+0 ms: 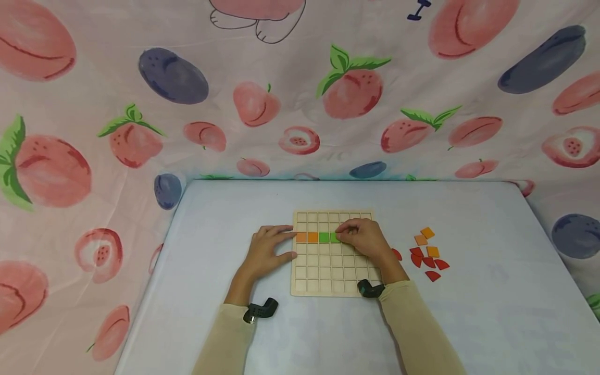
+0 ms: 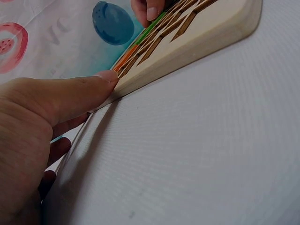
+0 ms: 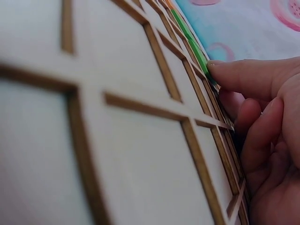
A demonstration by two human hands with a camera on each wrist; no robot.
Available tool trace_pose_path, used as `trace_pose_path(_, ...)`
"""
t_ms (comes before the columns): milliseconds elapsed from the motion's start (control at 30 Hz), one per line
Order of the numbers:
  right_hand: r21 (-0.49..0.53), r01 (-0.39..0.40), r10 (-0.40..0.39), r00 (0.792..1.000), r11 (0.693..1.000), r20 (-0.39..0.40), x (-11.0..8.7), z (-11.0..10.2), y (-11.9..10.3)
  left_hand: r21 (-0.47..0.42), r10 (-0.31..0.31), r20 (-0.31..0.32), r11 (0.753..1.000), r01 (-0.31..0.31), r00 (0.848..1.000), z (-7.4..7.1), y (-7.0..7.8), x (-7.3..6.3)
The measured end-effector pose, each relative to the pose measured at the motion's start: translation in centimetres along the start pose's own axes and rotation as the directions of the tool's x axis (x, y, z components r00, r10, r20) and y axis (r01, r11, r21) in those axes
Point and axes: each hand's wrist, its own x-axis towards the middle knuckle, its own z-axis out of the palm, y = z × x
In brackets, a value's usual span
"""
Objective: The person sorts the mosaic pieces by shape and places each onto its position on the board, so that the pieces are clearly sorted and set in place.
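A wooden grid board lies on the white table, with one row holding two orange square tiles and, to their right, two green ones. My left hand is at the board's left side, fingers extended; its thumb touches the edge in the left wrist view. Over the right part of the board, my right hand pinches the right-hand green tile at its end. The right wrist view shows the thumb on that green strip, other fingers curled; the forefinger's tip is hidden.
Right of the board lie loose orange-yellow square tiles and several red quarter-circle pieces. Another red piece is partly covered by my right wrist. A fruit-patterned cloth hangs behind the table.
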Motion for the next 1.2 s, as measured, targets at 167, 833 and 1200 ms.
trace_pose_path(167, -0.014, 0.004, -0.004, 1.000, 1.000, 0.008, -0.1, -0.3, 0.1, -0.003, 0.001, 0.003, 1.000, -0.001, 1.000, 0.0, 0.0, 0.0)
trace_pose_path(833, 0.020, -0.026, 0.026, 1.000, 0.999, 0.014, -2.6, -5.6, 1.6, 0.007, 0.000, 0.003, 1.000, 0.000, 1.000, 0.0, 0.0, -0.1)
trace_pose_path(1200, -0.217, -0.076, 0.051, 0.991, 0.973, -0.123, -5.2, -11.1, 3.5, 0.006, 0.006, 0.001, 1.000, -0.006, 1.000, 0.0, -0.1, -0.1)
